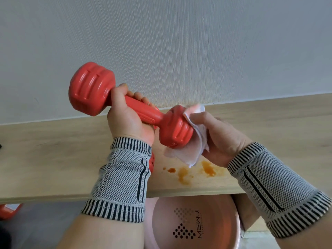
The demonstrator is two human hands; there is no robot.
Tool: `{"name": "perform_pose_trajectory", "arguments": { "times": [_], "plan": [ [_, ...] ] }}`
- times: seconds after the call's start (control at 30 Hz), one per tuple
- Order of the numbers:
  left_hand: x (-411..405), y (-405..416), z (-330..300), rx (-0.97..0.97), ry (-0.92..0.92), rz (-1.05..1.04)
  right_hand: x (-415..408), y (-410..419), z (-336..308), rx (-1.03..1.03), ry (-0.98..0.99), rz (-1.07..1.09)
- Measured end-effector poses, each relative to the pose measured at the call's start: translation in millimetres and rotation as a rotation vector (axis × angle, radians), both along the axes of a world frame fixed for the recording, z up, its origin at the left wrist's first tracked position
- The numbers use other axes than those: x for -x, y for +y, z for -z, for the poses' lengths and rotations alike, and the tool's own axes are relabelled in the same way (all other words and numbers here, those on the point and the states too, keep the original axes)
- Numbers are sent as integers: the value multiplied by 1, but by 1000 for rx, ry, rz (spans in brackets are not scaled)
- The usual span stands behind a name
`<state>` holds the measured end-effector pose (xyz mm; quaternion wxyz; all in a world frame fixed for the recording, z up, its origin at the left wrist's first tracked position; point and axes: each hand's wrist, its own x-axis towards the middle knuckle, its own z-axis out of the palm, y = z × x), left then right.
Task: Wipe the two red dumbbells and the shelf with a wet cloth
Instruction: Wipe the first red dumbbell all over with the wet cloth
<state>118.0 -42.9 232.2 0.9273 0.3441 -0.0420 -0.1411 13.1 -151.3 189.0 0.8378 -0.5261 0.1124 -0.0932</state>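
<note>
Left hand [125, 119] grips red dumbbell [125, 106] handle; right hand [221, 139] presses wet cloth [190, 151] on near head. Below grip, shelf [53, 159] stains [188, 172] remain unwiped.

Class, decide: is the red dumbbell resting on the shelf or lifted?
Lifted: the left hand grips the dumbbell above the shelf.

Counted in view: one whole red dumbbell [125, 106]; a second red dumbbell [152, 163], only a sliver showing behind the left wrist. One white cloth [190, 150]. Two hands: left hand [128, 119], right hand [221, 139]. Two striped wrist sleeves [122, 180]. One wooden shelf [53, 159]. One pink basin [194, 225]. Orange stains [195, 171]: roughly four patches.
</note>
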Motion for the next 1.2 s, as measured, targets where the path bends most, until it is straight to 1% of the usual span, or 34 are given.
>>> {"name": "perform_pose_trajectory", "arguments": {
  "times": [0.03,0.1,0.17,0.23,0.3,0.37,0.4,0.47,0.5,0.57,0.67,0.73,0.8,0.87,0.9,0.97,1.03,1.07,1.13,1.2],
  "plan": [
    [-2,-2,-1,-55,12,-42,-2,1,1,30,-28,40],
    [-5,-5,-1,-137,55,-63,-5,3,5,199,-61,135],
    [-8,-5,0,-116,107,-37,-4,6,7,403,-86,196],
    [-10,-5,2,-101,107,-30,-3,9,9,477,-130,215],
    [-10,-4,3,-99,86,-52,-5,11,9,496,-133,236],
    [-8,-4,1,-98,54,-73,-10,14,5,515,-117,318],
    [-7,-4,0,-100,43,-77,-13,13,4,497,-94,369],
    [-4,-3,1,-108,27,-80,-17,10,2,385,-51,413],
    [-2,-2,2,-117,20,-80,-17,8,2,329,-35,394],
    [-1,-1,3,-134,22,-78,-14,6,2,269,-38,274],
    [-4,0,3,-107,60,-68,-10,10,4,362,-137,65],
    [-6,0,4,-84,83,-55,-11,11,6,389,-132,91],
    [-5,-1,4,-65,95,-44,-14,11,6,400,-117,186],
    [-3,-3,4,-64,102,-48,-16,7,6,338,-51,302],
    [-1,-4,3,-70,106,-53,-14,4,6,306,-27,325],
    [-1,-4,3,-83,126,-67,-12,1,7,311,-45,265],
    [-4,-3,2,-80,158,-80,-9,2,8,407,-127,150],
    [-6,-2,2,-80,174,-89,-8,3,9,454,-136,118],
    [-8,0,3,-83,197,-97,-7,3,11,482,-129,121],
    [-8,1,5,-95,205,-86,-9,3,11,470,-128,170]
  ]
}}
